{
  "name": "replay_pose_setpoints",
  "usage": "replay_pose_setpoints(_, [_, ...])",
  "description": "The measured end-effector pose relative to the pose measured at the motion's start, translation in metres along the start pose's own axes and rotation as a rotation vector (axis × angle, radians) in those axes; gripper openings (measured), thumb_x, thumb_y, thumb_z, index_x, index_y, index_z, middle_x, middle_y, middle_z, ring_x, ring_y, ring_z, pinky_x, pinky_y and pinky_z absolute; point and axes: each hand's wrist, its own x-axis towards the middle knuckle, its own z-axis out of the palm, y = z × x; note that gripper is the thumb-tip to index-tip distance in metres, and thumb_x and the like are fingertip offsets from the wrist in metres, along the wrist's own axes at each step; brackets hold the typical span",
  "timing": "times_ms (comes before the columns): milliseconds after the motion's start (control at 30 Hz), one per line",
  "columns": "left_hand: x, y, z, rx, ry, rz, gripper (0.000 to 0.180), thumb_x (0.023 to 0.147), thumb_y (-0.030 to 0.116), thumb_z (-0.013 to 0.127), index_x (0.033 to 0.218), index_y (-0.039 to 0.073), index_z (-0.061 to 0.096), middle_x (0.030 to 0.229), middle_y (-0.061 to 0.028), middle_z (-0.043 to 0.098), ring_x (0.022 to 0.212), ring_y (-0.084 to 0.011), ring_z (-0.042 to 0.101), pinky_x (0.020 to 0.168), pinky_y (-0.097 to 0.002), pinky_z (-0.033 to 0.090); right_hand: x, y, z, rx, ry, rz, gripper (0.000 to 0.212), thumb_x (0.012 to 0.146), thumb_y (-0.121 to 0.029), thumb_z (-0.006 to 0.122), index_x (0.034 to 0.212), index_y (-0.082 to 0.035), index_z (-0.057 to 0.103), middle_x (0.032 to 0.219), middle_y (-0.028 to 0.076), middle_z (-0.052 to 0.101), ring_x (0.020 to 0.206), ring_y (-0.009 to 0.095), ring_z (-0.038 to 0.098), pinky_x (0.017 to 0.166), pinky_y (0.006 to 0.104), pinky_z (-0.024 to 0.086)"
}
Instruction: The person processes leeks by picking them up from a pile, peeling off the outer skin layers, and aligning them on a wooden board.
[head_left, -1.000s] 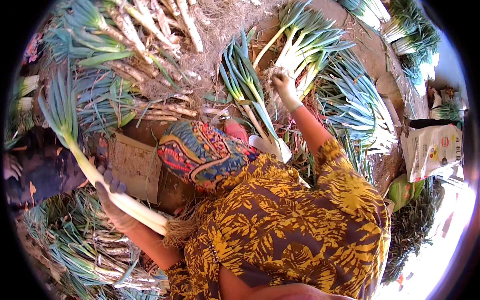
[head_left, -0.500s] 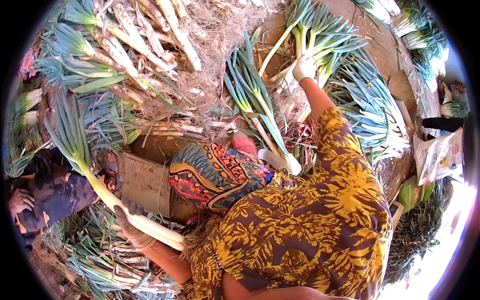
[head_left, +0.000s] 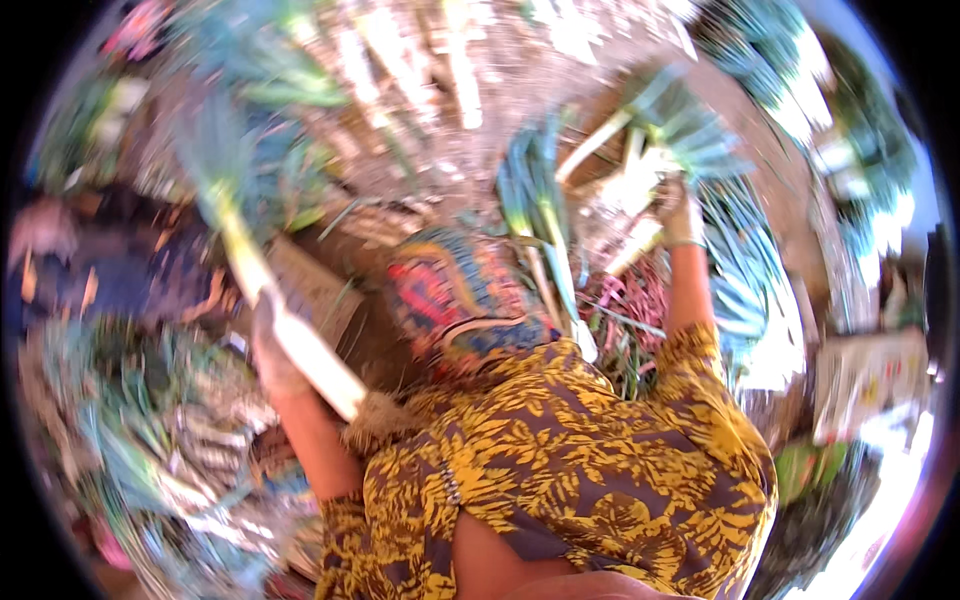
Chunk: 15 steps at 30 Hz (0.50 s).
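A long leek (head_left: 318,368) lies in my gloved left hand (head_left: 268,340), whose fingers wrap round its pale shaft. Its green leaves (head_left: 215,140) point far left, and its root tuft (head_left: 382,422) rests near my patterned shirt. At the upper right, my gloved right hand (head_left: 680,212) is beside a spread of leeks (head_left: 690,125), close to their pale stems. Motion smears its fingers, so their grip does not show. Left of it, trimmed leeks (head_left: 545,215) lean by my knee.
Untrimmed leeks (head_left: 385,60) are heaped at the far side. Reddish strips (head_left: 630,300) lie beneath my right forearm. Leek bundles (head_left: 745,260) lie right of it. Another person's camouflage-clad leg (head_left: 120,265) is at left, above more leeks (head_left: 150,420). A printed sack (head_left: 870,385) stands at right.
The view has swung and blurred. My right hand has drawn back slightly toward me and to the right beside the leek spread. My left hand still holds the same leek, now more upright.
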Motion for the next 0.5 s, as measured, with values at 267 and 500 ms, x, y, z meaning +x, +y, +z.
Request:
replay_pose_setpoints(267, [0.021, -0.051, -0.031, -0.154, -0.218, 0.029, 0.04, 0.089, 0.022, 0.071, 0.118, 0.0, 0.054, 0.092, -0.0086, 0.065, 0.072, -0.0164, 0.064, 0.065, -0.0298, 0.059, -0.166, -0.039, 0.169, -0.258, -0.324, -0.528, 0.032, 0.095, -0.011, 0.058, 0.123, 0.004, 0.059, 0.09, 0.004, 0.063, 0.07, 0.008, 0.054, 0.062, 0.0199, 0.044])
replay_pose_setpoints(500, [0.03, -0.064, -0.05, -0.227, -0.191, -0.018, 0.047, 0.089, 0.024, 0.074, 0.125, 0.003, 0.052, 0.099, -0.0082, 0.065, 0.079, -0.0152, 0.065, 0.066, -0.0287, 0.06, -0.244, -0.03, 0.252, -0.227, -0.508, -0.39, 0.028, 0.097, -0.022, 0.062, 0.12, -0.006, 0.059, 0.075, 0.001, 0.06, 0.052, 0.003, 0.044, 0.045, 0.0175, 0.035])
